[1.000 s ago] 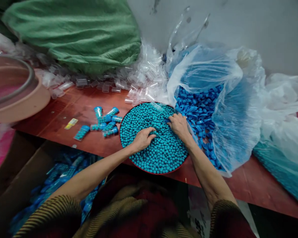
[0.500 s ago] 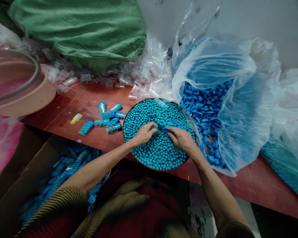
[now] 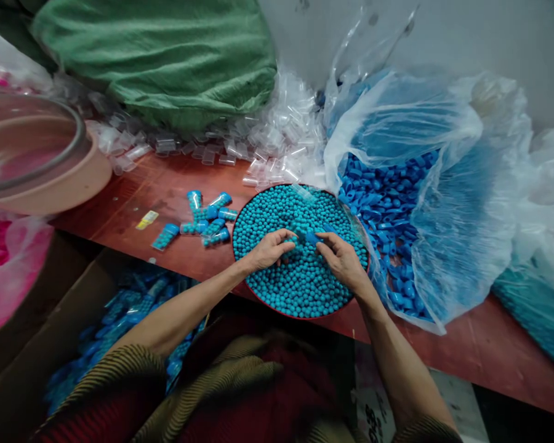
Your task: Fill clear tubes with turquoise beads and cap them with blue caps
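blue cap sits in a narrow pinch of the right hand, over the middle of a round red tray heaped with teal beads, at the centre of the frame. the left hand faces it, thumb and fingers close together; whether they grip something see-through cannot be told.

the cap, held by the fingertips alone, could slip and drop among the beads. the tray, filled almost to its rim and set at the front edge of the tabletop, could shed beads if a forearm knocks it.

at right of centre, a plastic bag of loose blue caps crowds the tray's right side, its thin film a likely snag for the right arm. a loose clear tube lies on the beads at the far rim, before a pile of empty tubes. filled tubes cluster just left of the tray, near a yellow label. a green sack bulges at upper left, above a pink basin at the left edge.
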A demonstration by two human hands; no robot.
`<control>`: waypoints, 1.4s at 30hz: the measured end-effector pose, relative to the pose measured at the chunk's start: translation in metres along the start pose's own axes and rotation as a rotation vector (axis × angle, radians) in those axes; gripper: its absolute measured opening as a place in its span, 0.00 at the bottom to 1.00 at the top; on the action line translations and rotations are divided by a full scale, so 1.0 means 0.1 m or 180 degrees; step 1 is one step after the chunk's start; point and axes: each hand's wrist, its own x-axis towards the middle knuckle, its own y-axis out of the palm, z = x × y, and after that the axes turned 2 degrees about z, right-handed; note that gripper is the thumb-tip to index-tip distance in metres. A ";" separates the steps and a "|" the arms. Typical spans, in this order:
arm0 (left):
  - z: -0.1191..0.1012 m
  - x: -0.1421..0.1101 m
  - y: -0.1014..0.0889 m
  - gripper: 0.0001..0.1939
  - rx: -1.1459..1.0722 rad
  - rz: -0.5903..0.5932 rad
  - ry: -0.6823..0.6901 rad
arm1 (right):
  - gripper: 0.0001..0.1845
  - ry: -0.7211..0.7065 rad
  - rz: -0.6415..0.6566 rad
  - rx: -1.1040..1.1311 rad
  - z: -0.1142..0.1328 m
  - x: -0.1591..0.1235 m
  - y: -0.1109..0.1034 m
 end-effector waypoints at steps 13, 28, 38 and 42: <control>0.02 -0.10 0.01 0.20 -0.0290 0.0109 0.0006 | 0.14 -0.0654 -0.0491 -0.0702 0.08 -0.12 0.05; -0.07 -0.17 0.15 0.23 -0.0535 0.0156 0.0153 | 0.15 -0.1066 -0.0867 -0.0587 0.17 -0.23 0.21; -0.22 -0.22 0.25 0.22 -0.0672 0.0009 0.0189 | 0.15 -0.1263 -0.0500 -0.0733 0.18 -0.24 0.03; -0.23 -0.22 0.26 0.22 -0.0680 0.0023 0.0204 | 0.15 -0.1373 -0.0834 -0.0967 0.17 -0.31 0.08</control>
